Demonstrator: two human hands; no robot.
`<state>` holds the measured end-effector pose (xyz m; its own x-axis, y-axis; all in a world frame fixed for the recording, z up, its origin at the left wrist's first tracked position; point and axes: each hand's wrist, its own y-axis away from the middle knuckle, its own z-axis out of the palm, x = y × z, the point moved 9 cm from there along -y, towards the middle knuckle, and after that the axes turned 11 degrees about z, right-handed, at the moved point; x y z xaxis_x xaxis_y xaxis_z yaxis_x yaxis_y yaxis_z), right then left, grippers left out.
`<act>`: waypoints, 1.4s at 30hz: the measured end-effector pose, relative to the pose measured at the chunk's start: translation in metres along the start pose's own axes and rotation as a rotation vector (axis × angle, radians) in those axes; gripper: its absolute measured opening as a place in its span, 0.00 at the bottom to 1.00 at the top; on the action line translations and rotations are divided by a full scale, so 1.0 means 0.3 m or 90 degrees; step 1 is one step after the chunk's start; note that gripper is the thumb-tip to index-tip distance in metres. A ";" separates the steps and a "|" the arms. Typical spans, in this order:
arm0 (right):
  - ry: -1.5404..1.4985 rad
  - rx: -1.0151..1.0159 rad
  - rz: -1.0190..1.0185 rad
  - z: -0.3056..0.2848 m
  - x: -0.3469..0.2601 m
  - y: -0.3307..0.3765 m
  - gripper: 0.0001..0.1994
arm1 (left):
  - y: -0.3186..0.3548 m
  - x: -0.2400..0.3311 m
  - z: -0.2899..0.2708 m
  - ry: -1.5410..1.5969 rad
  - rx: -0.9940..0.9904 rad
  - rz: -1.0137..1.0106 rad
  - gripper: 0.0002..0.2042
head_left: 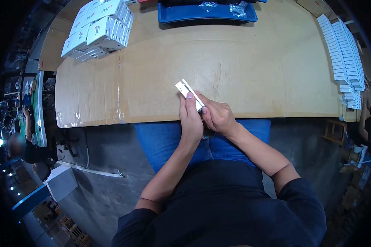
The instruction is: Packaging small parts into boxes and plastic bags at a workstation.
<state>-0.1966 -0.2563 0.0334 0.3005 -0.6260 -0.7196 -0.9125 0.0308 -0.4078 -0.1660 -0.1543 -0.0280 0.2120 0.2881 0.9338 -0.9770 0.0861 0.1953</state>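
Just over the near edge of the cardboard-covered table, both my hands grip a small, slim white box. It is tilted, its far end pointing up and to the left, and a dark gap runs along its length. My left hand is closed round its left side, the thumb lying on the white face. Closed on the near right end is my right hand, thumb bent toward the box. Something dark shows below my hands, too hidden to name. My fingers cover the box's near end and underside.
A stack of white boxes stands at the table's far left. At the far middle lies a blue tray with clear plastic bits. Tall rows of small white boxes line the right side. Another person sits at the left.
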 end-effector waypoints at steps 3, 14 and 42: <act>-0.013 -0.016 0.030 0.005 0.024 0.007 0.21 | -0.009 -0.005 -0.003 -0.004 -0.011 0.001 0.20; -0.305 -0.066 0.323 -0.022 0.133 -0.055 0.20 | -0.055 0.148 0.020 -0.028 -0.139 0.159 0.38; -0.283 -0.014 0.166 -0.052 -0.107 -0.042 0.26 | 0.013 0.251 0.088 0.017 -0.142 0.288 0.44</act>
<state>-0.1992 -0.2488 0.0705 0.1465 -0.2085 -0.9670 -0.9771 0.1222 -0.1744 -0.1544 -0.1574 0.0511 -0.2284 0.3674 0.9016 -0.9429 0.1472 -0.2988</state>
